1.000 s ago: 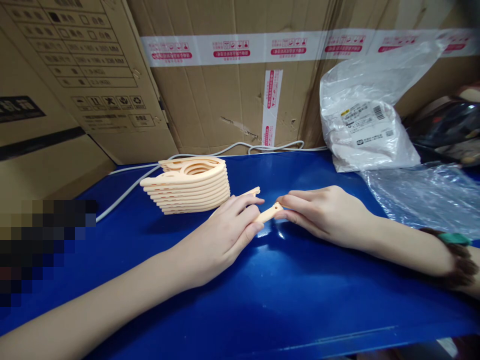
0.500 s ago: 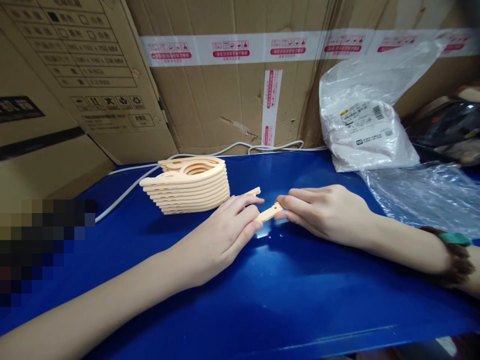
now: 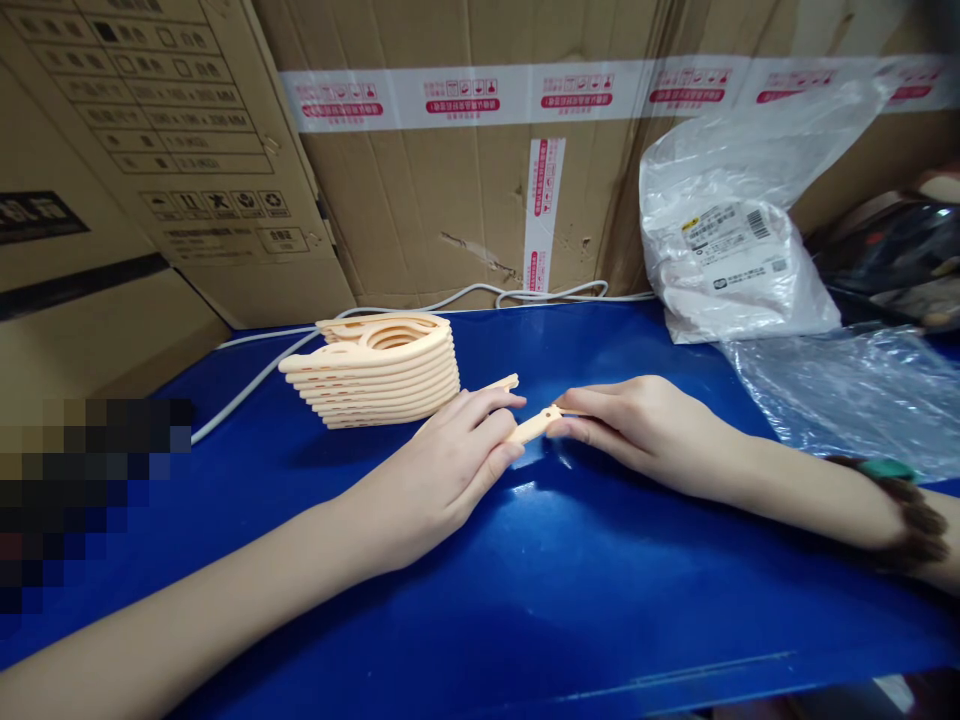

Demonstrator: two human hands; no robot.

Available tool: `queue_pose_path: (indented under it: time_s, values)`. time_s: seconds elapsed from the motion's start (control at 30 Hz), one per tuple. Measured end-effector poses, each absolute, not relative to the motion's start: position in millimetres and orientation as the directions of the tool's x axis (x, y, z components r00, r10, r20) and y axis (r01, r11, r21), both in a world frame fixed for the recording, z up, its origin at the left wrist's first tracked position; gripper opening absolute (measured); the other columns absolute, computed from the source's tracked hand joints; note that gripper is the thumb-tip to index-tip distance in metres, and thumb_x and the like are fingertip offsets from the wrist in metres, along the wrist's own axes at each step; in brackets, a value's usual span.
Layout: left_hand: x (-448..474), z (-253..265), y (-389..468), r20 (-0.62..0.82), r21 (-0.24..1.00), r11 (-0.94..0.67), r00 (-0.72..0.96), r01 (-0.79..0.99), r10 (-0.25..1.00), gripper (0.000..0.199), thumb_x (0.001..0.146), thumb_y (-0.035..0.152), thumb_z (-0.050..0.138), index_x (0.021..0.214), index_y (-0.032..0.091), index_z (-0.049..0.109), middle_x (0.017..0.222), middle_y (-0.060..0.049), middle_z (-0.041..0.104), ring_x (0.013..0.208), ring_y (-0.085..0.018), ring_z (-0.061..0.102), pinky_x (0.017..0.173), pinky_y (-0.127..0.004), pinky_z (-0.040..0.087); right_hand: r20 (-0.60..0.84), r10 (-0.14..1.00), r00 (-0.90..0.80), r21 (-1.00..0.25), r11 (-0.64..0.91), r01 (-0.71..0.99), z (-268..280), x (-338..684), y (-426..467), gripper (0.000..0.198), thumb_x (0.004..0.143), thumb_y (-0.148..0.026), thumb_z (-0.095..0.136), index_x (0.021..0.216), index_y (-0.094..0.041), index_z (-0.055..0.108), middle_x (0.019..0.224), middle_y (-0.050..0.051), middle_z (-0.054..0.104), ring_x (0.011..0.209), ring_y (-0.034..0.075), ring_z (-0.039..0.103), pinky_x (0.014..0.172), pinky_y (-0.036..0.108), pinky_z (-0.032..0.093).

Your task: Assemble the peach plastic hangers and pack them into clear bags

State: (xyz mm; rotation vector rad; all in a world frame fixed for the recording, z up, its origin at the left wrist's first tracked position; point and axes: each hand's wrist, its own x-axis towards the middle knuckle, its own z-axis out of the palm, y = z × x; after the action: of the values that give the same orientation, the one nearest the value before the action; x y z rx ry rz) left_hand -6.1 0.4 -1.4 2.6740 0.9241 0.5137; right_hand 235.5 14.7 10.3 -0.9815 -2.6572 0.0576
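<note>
My left hand (image 3: 457, 460) is closed around a cream plastic hanger part (image 3: 536, 425). Its end, with a small dark hole, sticks out past my thumb; another cream end (image 3: 506, 383) shows beyond my fingers, and the middle is hidden under the hand. At the holed end, my right hand (image 3: 637, 430) pinches a thin cream strip (image 3: 573, 411) between thumb and forefinger. Whether strip and part are joined I cannot tell. Just behind my left hand stands a neat stack of matching cream plastic hangers (image 3: 382, 380), with curved arms and oval openings.
Everything lies on a blue table (image 3: 525, 600). Cardboard boxes (image 3: 450, 200) wall off the back and left. A white cable (image 3: 262, 375) runs along the rear edge. At the right are a white plastic mailing bag (image 3: 735, 240) and a clear plastic sheet (image 3: 840, 400).
My right hand has turned slightly and its knuckles sit a little lower and further left; the thin strip now shows under its forefinger. My left hand and the stack stay in place.
</note>
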Motion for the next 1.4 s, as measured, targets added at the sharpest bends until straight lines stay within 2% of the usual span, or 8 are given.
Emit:
queue_pose_path:
  time_s: [0.27, 0.5, 0.6, 0.77, 0.9, 1.13, 1.4]
  values:
    - [-6.1, -0.2, -0.5, 0.253, 0.322, -0.784, 0.749, 0.531, 0.612, 0.035, 0.106, 0.029, 0.027, 0.124, 0.017, 0.054, 0.148, -0.009, 0.044, 0.144, -0.017, 0.029, 0.119, -0.036, 0.026, 0.392, 0.514, -0.763, 0.159, 0.779, 0.606, 6.3, 238.6, 11.5, 0.045, 0.105, -0.039, 0.027, 0.092, -0.015, 0.063, 0.080, 0.006, 0.070, 0.060, 0.015, 0.064, 0.053, 0.026, 0.038]
    - [-6.7, 1.1, 0.4, 0.239, 0.330, -0.782, 0.755, 0.528, 0.611, 0.036, 0.106, 0.029, 0.027, 0.128, 0.017, 0.053, 0.150, -0.008, 0.042, 0.144, -0.016, 0.028, 0.119, -0.033, 0.024, 0.426, 0.457, -0.781, 0.239, 0.776, 0.584, 6.2, 238.1, 10.9, 0.044, 0.105, -0.036, 0.028, 0.092, -0.014, 0.064, 0.081, 0.006, 0.071, 0.060, 0.015, 0.065, 0.052, 0.027, 0.037]
    - [-6.6, 1.1, -0.1, 0.235, 0.335, -0.784, 0.759, 0.523, 0.607, 0.036, 0.106, 0.029, 0.027, 0.128, 0.017, 0.053, 0.151, -0.008, 0.041, 0.144, -0.015, 0.028, 0.119, -0.032, 0.024, 0.412, 0.469, -0.781, 0.199, 0.791, 0.579, 6.3, 238.5, 11.7, 0.043, 0.105, -0.036, 0.029, 0.091, -0.014, 0.063, 0.079, 0.005, 0.069, 0.059, 0.015, 0.064, 0.052, 0.026, 0.038]
    - [-6.3, 1.3, 0.2, 0.246, 0.362, -0.788, 0.765, 0.497, 0.596, 0.036, 0.106, 0.030, 0.027, 0.130, 0.018, 0.052, 0.149, -0.008, 0.044, 0.143, -0.018, 0.032, 0.117, -0.035, 0.029, 0.365, 0.529, -0.766, 0.034, 0.815, 0.579, 6.1, 238.9, 13.3, 0.044, 0.104, -0.040, 0.029, 0.091, -0.015, 0.063, 0.074, 0.003, 0.066, 0.057, 0.014, 0.062, 0.053, 0.025, 0.038]
    - [-6.1, 1.8, 0.9, 0.253, 0.371, -0.789, 0.764, 0.490, 0.593, 0.036, 0.106, 0.030, 0.028, 0.131, 0.019, 0.051, 0.148, -0.008, 0.045, 0.142, -0.020, 0.034, 0.117, -0.037, 0.030, 0.326, 0.564, -0.759, -0.027, 0.808, 0.589, 7.9, 238.4, 12.8, 0.043, 0.104, -0.042, 0.029, 0.091, -0.016, 0.061, 0.076, 0.004, 0.066, 0.059, 0.014, 0.061, 0.054, 0.025, 0.037]
    - [-6.6, 1.7, 0.3, 0.245, 0.355, -0.790, 0.766, 0.500, 0.595, 0.036, 0.106, 0.029, 0.028, 0.131, 0.019, 0.052, 0.147, -0.009, 0.046, 0.142, -0.021, 0.033, 0.117, -0.038, 0.030, 0.235, 0.641, -0.731, -0.274, 0.765, 0.583, 10.5, 235.3, 13.6, 0.037, 0.102, -0.042, 0.036, 0.077, -0.019, 0.051, 0.064, -0.001, 0.054, 0.052, 0.011, 0.046, 0.053, 0.024, 0.031]
    - [-5.1, 1.8, 1.3, 0.242, 0.346, -0.789, 0.765, 0.507, 0.597, 0.035, 0.106, 0.029, 0.029, 0.130, 0.019, 0.051, 0.148, -0.009, 0.044, 0.143, -0.020, 0.032, 0.118, -0.037, 0.029, 0.211, 0.670, -0.711, -0.363, 0.730, 0.579, 11.5, 232.8, 12.2, 0.035, 0.101, -0.040, 0.039, 0.076, -0.019, 0.049, 0.061, -0.003, 0.049, 0.051, 0.010, 0.043, 0.053, 0.025, 0.028]
